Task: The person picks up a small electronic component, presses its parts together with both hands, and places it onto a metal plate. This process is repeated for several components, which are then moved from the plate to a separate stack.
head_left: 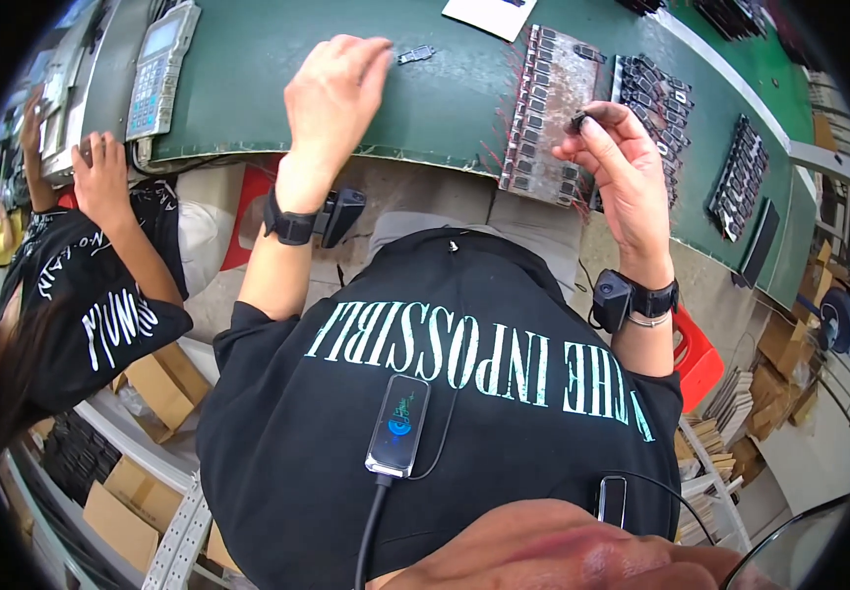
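My right hand point(627, 162) is raised over the table beside a long board, and its thumb and fingertips pinch a small black part point(577, 122). The part is mostly covered by the fingers, so its exact kind does not show. My left hand point(336, 93) hovers over the green table with nothing visible in it, its fingers loosely stretched to the right. Just beyond those fingertips lies a small dark electronic module point(416, 55), apart from the hand. The long worn board point(553, 98) carries rows of similar small modules with thin red wires sticking out along its left edge.
A pile of black modules point(656, 93) lies right of the board, with another row of them point(740, 177) farther right. A grey keypad device point(161, 69) stands at the left of the green table point(238, 88). A co-worker's hand point(102, 177) is at the left.
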The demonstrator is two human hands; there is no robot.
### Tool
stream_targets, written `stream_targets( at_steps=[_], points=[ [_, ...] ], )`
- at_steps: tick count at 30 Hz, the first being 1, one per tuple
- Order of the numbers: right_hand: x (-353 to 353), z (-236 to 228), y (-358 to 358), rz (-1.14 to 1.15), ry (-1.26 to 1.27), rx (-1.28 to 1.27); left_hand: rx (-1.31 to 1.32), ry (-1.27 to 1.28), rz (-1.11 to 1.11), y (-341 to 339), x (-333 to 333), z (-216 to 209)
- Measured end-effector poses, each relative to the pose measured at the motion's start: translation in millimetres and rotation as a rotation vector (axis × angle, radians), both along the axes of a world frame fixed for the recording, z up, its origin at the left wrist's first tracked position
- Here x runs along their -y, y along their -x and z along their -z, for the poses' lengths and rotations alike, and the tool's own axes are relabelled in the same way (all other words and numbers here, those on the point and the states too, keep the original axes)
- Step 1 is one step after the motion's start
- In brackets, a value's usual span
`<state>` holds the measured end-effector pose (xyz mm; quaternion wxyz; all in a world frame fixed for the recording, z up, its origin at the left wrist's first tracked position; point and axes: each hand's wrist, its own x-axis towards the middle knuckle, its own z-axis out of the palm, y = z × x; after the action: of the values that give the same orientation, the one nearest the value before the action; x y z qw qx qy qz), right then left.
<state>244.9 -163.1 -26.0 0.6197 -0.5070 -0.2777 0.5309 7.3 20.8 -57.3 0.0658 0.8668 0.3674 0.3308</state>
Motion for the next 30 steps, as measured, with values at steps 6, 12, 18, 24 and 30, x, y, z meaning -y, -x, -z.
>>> stream_targets(
  at_steps=[6, 12, 18, 24, 30],
  points=[
    [-6.9, -1.1, 8.6, -0.047, 0.019, 0.051, -0.102, -0.015, 0.020, -15.9, -3.2, 11.7],
    [-0.9, -0.8, 7.5, -0.083, 0.017, 0.120, -0.211, 0.022, 0.186, -21.5, -19.1, 5.5],
    [4.5, 0.2, 10.5, 0.013, -0.022, 0.141, -0.106, 0.283, 0.233, -34.4, 2.6, -18.4],
    [-8.1, -14.8, 43.8, 0.097, -0.071, 0.266, 0.687, 1.088, 0.356, -64.5, 52.2, -12.7],
    [-13.9, 0.4, 34.0, 0.218, -0.064, 0.465, 0.872, 1.305, 0.396, -70.8, 76.2, -13.1]
  ],
)
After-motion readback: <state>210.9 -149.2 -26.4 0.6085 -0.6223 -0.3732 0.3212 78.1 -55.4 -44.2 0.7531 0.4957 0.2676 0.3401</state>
